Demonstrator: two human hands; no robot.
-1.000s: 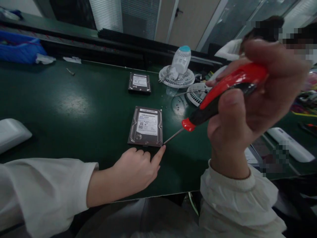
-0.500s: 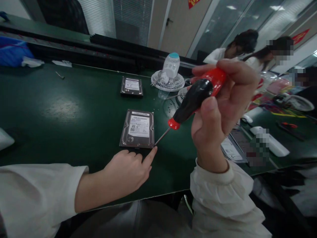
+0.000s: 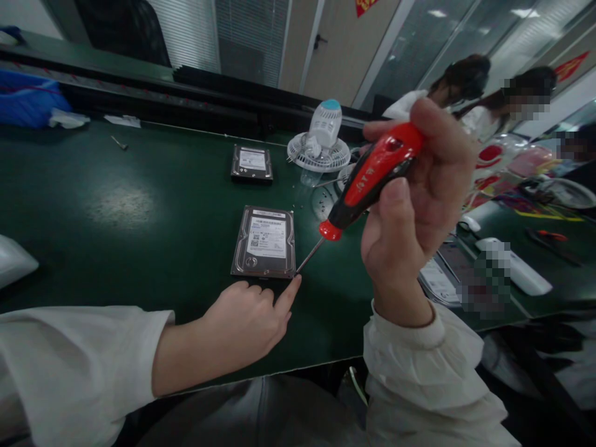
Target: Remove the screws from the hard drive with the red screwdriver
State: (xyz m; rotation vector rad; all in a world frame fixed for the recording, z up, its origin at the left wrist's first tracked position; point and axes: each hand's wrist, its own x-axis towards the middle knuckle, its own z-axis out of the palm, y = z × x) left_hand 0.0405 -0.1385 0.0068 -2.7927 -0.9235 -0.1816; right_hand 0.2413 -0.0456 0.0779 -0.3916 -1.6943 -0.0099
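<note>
Right hand raised, wrist bent, fingers wrapping tight around the red-and-black screwdriver, shaft angling down-left with its tip meeting the near right corner of the hard drive, which is lying flat on the green table. Left hand resting palm-down just before the drive, fingers loosely curled, forefinger pointing out and touching that same corner
</note>
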